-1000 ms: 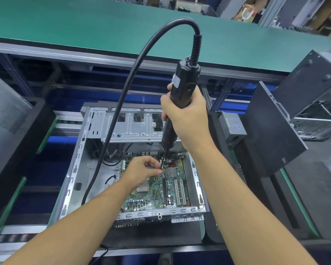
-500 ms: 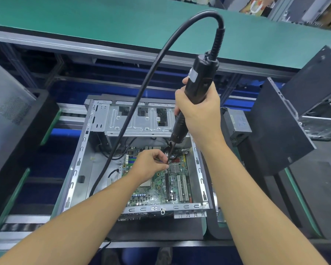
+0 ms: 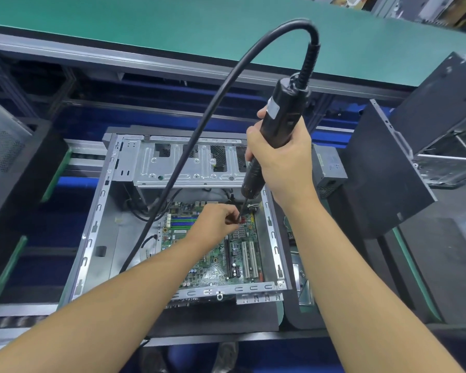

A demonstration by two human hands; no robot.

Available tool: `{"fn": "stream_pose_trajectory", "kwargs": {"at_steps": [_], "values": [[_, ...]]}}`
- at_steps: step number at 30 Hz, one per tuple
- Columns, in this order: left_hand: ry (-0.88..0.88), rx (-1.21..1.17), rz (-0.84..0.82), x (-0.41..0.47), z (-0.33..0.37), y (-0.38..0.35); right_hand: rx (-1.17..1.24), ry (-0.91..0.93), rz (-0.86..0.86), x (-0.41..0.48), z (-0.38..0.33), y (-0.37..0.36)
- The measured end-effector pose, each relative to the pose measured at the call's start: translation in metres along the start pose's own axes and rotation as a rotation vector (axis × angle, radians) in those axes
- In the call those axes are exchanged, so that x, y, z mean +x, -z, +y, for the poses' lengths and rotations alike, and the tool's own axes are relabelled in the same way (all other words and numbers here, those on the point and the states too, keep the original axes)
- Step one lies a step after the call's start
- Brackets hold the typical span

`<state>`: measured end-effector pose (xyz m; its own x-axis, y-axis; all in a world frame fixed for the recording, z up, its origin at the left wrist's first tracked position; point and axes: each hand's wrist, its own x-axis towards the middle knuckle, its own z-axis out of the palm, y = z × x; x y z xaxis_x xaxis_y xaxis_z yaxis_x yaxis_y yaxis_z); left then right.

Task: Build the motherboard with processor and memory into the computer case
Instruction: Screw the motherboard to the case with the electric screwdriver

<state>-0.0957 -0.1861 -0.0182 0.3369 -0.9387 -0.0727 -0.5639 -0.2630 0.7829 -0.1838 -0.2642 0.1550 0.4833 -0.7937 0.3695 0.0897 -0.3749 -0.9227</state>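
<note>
The green motherboard (image 3: 213, 254) lies in the open grey metal case (image 3: 97, 238), beneath our fingers; fastening remains, we judge. Our right hand (image 3: 283, 168) grips the black corded screwdriver (image 3: 277, 125); our left hand (image 3: 215, 222) pinches its bit (image 3: 242, 210).

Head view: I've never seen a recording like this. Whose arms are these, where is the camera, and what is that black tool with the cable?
There is no machine here. A person works with bare hands, and the one camera sits on their head, looking forward and down, so both forearms reach in from below. The right hand grips a black electric screwdriver, whose thick cable arches up and over to the left. The left hand pinches the bit near its tip, just above the green motherboard. Whether a screw sits there is too small to tell. The motherboard lies inside an open metal computer case, which lies with its open side up. Behind it runs a green bench top, and another dark case stands at the right.
</note>
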Motion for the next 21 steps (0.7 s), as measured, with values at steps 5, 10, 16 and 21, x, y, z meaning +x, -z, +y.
{"fn": "stream_pose_trajectory", "kwargs": {"at_steps": [5,10,16,21], "values": [[-0.021,0.120,-0.020,0.005,-0.003,0.000,0.015,-0.009,0.018,0.001,0.006,0.001],[0.015,0.162,-0.018,0.005,-0.006,-0.007,0.008,-0.040,0.003,0.001,0.013,0.002],[-0.020,0.254,-0.105,0.008,-0.009,-0.015,-0.013,-0.046,-0.065,-0.003,0.019,0.006],[-0.038,0.240,-0.132,0.022,-0.004,-0.020,-0.032,-0.029,-0.097,-0.003,0.025,0.013]]}}
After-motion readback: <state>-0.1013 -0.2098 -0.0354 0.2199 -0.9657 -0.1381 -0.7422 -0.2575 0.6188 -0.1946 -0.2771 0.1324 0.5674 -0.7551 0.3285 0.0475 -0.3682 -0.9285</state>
